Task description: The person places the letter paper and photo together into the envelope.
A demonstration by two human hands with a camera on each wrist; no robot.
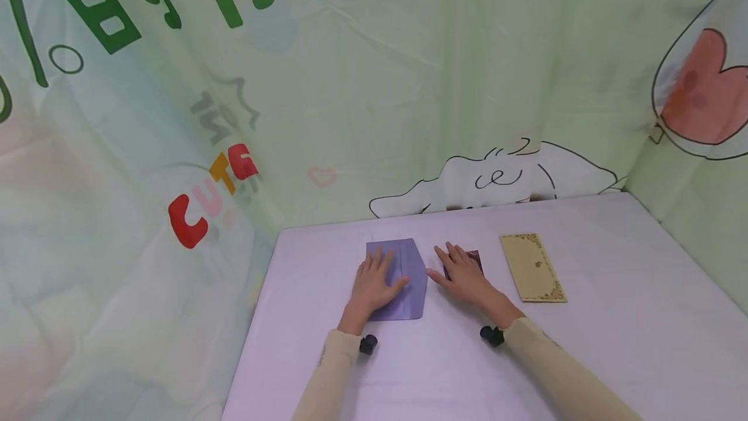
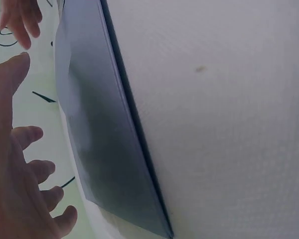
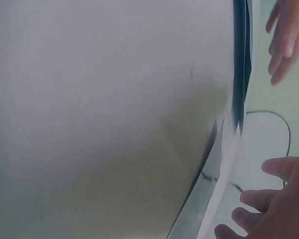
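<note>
A purple paper envelope (image 1: 411,271) lies on the table with its pointed flap side toward the right. Over its left part is my left hand (image 1: 373,281), fingers and thumb spread. In the left wrist view, the palm and fingers show above the envelope (image 2: 99,114), with a gap beneath them. My right hand (image 1: 464,278) hovers with straight, parted fingers over a small dark red patterned card (image 1: 476,258), which it mostly hides. Its thumb tip comes near the envelope's right edge in the head view. Neither hand grips anything.
To the right lies a tan rectangular card (image 1: 532,268) with ornate dark corner patterns. All three items rest on a table with a pale lilac cover (image 1: 444,369). Printed curtains (image 1: 362,83) hang close behind the table and along its left and right sides.
</note>
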